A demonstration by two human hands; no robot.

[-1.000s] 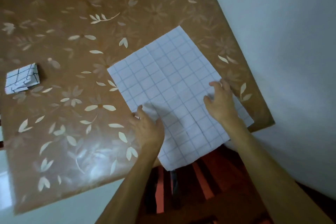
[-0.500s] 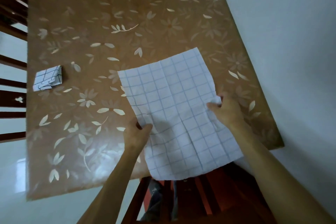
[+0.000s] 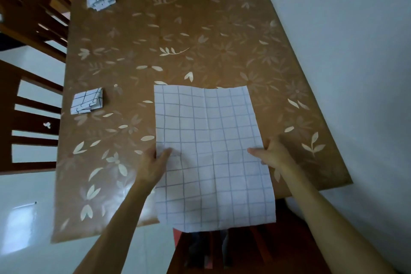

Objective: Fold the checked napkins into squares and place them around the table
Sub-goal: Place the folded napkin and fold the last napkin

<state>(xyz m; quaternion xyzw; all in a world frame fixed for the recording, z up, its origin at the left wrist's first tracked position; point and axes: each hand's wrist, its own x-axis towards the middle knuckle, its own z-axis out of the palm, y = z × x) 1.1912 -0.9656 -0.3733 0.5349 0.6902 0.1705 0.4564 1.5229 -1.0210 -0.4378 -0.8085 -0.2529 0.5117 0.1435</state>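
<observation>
White checked napkin (image 3: 211, 151) is lying unfolded on bench (image 3: 178, 29), near end overhanging | left hand (image 3: 155, 162) and right hand (image 3: 273, 153) are pinching its side edges | risk: uneven lifting could be skewing the fold

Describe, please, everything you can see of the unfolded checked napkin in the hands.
The unfolded checked napkin is white with a thin dark grid and fold creases, and looks like thin cloth or paper. It lies open on the brown flowered table, its near end hanging past the table's edge. The left hand pinches its left edge, the right hand its right edge.
</observation>
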